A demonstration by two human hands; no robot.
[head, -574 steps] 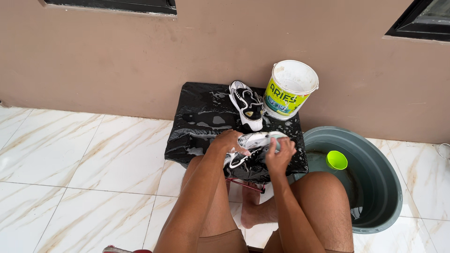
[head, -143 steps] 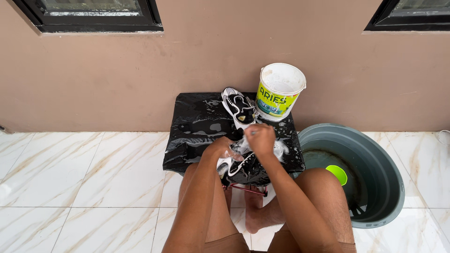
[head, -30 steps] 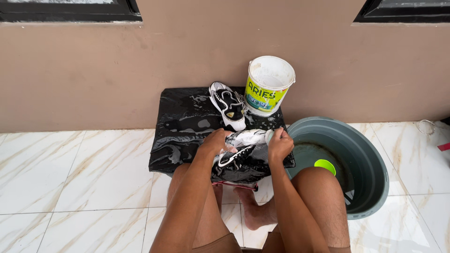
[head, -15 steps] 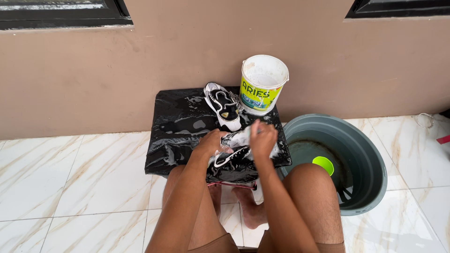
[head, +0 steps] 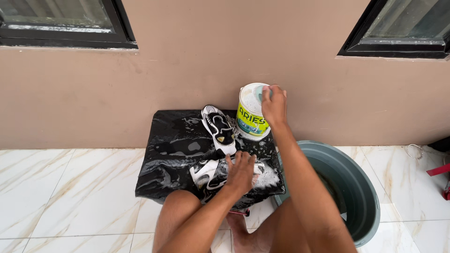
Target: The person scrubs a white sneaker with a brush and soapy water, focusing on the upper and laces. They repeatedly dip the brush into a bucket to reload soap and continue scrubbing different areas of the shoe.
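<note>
Right hand point(head: 274, 105) had left the shoe it was working on half a second earlier and was up at the small white bucket point(head: 251, 114), over its rim. Its fingers point(head: 276, 93) were curled around a pale green object, probably a brush or sponge; too hidden to tell which. Left hand point(head: 241, 172) had shifted on top of the wet shoe point(head: 213, 169), palm down.

Largest to smallest:
- Tan wall point(head: 197, 70) across the back, with two dark-framed windows at the upper corners.
- White marble-pattern floor point(head: 70, 187) below it.
- Grey-green round tub point(head: 356, 187) on the floor at the person's right, partly hidden by the right forearm.
- Black plastic sheet point(head: 173, 150), wet and soapy, draped over a low tabletop against the wall.
- Small white bucket with a yellow-green label, at the sheet's far right corner, against the wall.
- Second black-and-white shoe point(head: 218, 128) lying on the sheet just left of the bucket, touching or nearly so.
- Wet shoe, black and white, at the sheet's near edge above the person's knees. Left fingers spread and pressed over it, pinning it down; foam just right of it.
</note>
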